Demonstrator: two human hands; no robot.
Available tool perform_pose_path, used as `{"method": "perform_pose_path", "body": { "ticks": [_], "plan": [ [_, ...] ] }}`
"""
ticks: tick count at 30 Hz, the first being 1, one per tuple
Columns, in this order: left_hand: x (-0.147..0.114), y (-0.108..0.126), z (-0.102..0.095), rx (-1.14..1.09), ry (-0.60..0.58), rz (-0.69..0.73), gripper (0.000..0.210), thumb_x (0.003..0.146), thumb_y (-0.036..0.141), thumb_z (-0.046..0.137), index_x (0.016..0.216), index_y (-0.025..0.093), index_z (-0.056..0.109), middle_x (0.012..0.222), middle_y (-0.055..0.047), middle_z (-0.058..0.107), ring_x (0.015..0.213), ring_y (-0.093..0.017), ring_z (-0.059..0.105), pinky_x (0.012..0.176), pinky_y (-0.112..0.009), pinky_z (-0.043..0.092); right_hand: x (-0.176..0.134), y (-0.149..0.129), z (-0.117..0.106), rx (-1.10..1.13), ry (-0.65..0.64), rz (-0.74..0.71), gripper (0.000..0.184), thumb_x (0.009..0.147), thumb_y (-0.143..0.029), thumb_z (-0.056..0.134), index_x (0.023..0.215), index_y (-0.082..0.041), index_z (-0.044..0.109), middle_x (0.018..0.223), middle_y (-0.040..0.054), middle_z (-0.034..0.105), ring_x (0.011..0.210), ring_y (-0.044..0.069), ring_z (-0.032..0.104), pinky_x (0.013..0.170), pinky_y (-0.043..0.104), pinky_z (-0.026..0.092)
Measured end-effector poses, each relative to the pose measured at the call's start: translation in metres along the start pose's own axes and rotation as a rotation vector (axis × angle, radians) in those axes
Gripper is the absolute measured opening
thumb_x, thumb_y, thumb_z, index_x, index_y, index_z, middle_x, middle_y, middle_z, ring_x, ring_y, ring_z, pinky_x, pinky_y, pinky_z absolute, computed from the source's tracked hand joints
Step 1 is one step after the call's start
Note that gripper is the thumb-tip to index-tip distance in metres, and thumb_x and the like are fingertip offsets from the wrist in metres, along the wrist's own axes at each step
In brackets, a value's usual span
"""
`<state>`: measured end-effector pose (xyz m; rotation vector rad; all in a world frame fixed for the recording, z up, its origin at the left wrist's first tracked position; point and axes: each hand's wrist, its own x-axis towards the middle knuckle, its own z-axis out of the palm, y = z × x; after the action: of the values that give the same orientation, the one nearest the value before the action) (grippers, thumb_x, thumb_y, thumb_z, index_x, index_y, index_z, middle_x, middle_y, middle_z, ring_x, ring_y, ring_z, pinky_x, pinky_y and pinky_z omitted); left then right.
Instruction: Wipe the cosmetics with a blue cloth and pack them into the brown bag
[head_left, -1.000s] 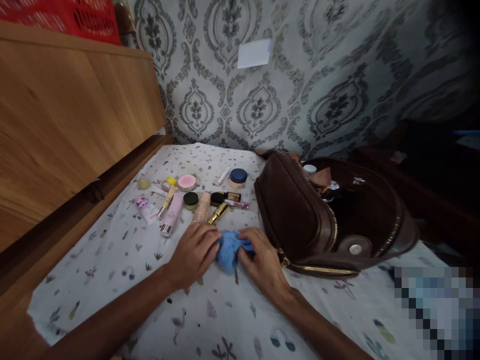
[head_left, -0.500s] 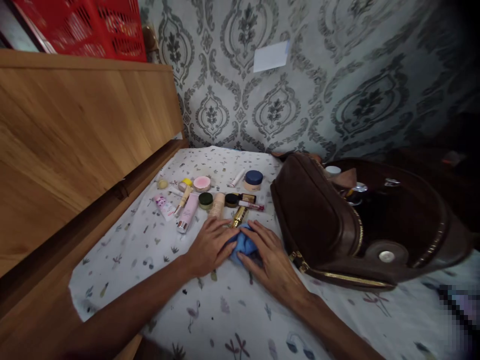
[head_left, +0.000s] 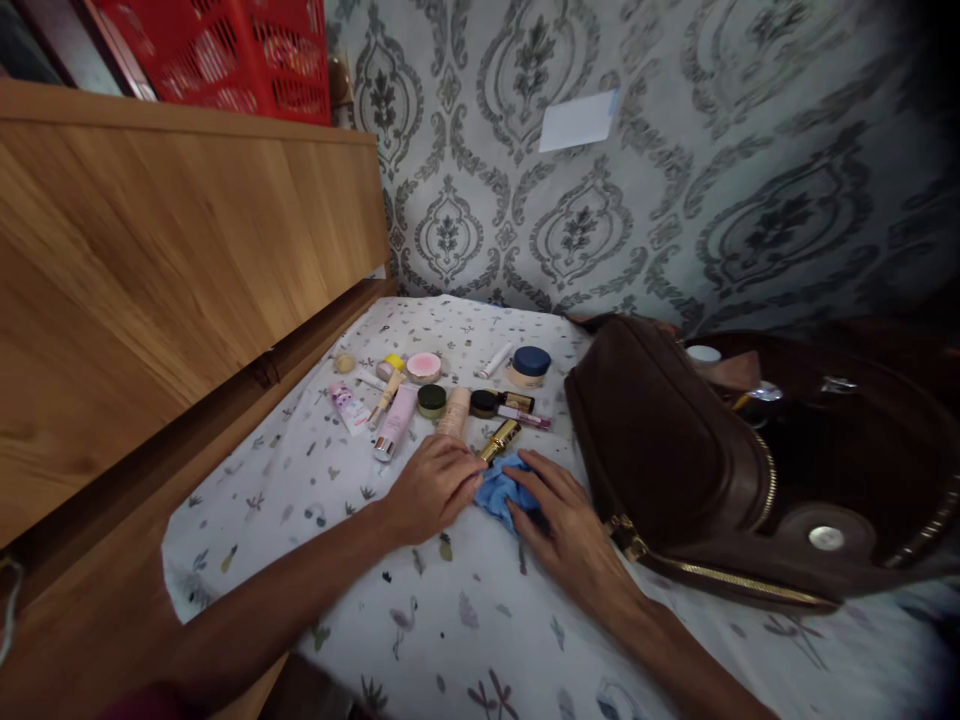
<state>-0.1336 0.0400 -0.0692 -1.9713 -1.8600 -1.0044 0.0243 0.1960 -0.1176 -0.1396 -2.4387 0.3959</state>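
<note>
While both hands rest near the centre of the frame, a crumpled blue cloth (head_left: 501, 493) lies between them on the white printed sheet (head_left: 555, 670). The left hand (head_left: 433, 488) comes in from the lower left, its thumb and forefinger drawn together on the cloth's left edge. The right hand (head_left: 562, 515), reaching in from the lower right, spreads its fingers over the cloth's right part, thumb set apart beneath them — whether it pinches the fabric, I cannot tell.

Just above the cloth lies a gold cosmetic tube (head_left: 501, 440), slanting, with its lower end near the left fingertips. A beige squeeze tube (head_left: 454, 412) sits right above the left hand, and a pink squeeze tube with a silver cap (head_left: 396, 422) lies further left. Above these, mid-frame, stand a green-lidded jar (head_left: 432, 402), a pink round compact (head_left: 424, 367) and a navy-lidded jar (head_left: 529, 366).

An open brown handbag (head_left: 660, 430) fills the right side, its gold zips showing. At upper left, a red plastic basket (head_left: 225, 60) sits on a wooden cabinet (head_left: 187, 270) — grey damask wallpaper (head_left: 577, 230) covers the wall behind.
</note>
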Motion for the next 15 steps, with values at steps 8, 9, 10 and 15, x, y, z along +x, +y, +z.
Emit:
{"method": "perform_pose_path", "body": {
  "ticks": [8, 9, 10, 15],
  "plan": [
    [-0.002, -0.019, -0.014, 0.164, 0.096, -0.087, 0.024, 0.101, 0.022, 0.044, 0.108, 0.018, 0.066, 0.096, -0.009, 0.073, 0.099, -0.023, 0.061, 0.09, -0.039, 0.05, 0.001, -0.002, -0.003, -0.007, 0.002, -0.012, 0.033, 0.097, -0.03, 0.049, 0.122, -0.015, 0.066, 0.134, 0.018, 0.06, 0.124, 0.032, 0.058, 0.099, 0.052, 0.054],
    [-0.001, -0.027, -0.021, 0.239, 0.082, -0.172, 0.026, 0.101, 0.023, 0.042, 0.109, 0.018, 0.066, 0.099, -0.009, 0.072, 0.101, -0.024, 0.06, 0.092, -0.039, 0.05, 0.002, -0.003, -0.003, -0.01, 0.005, -0.016, 0.033, 0.098, -0.03, 0.049, 0.121, -0.015, 0.066, 0.134, 0.0184, 0.06, 0.123, 0.032, 0.058, 0.099, 0.052, 0.055],
    [0.0, -0.037, -0.028, 0.329, 0.046, -0.288, 0.028, 0.101, 0.023, 0.04, 0.111, 0.019, 0.065, 0.103, -0.009, 0.072, 0.103, -0.024, 0.06, 0.094, -0.04, 0.049, 0.002, -0.003, -0.004, -0.012, 0.007, -0.02, 0.033, 0.098, -0.029, 0.049, 0.121, -0.014, 0.067, 0.133, 0.0187, 0.061, 0.123, 0.032, 0.058, 0.099, 0.052, 0.055],
    [0.01, -0.105, -0.06, 0.55, -0.129, -0.664, 0.039, 0.089, 0.015, 0.046, 0.127, 0.012, 0.057, 0.13, -0.021, 0.061, 0.131, -0.037, 0.047, 0.106, -0.055, 0.04, 0.002, -0.005, -0.005, -0.009, -0.003, -0.007, 0.033, 0.097, -0.029, 0.05, 0.12, -0.014, 0.067, 0.133, 0.0193, 0.061, 0.123, 0.033, 0.058, 0.1, 0.053, 0.054]
  ]
}}
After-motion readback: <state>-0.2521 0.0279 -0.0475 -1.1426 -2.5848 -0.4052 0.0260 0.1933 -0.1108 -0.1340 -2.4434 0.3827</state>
